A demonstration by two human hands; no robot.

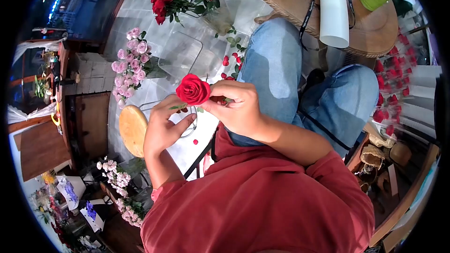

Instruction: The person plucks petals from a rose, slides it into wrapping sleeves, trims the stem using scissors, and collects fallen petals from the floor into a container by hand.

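Keep that right hand [236, 105] pinch light under the rose [192, 90] so petals don't bruise; left hand [165, 124]'s half-open, can't tell if it's gripping.

Forearms [288, 136] angled inward; left hand [165, 119] curved, thumb extended; right hand [238, 105] nearby, thumb and fingers pinched.
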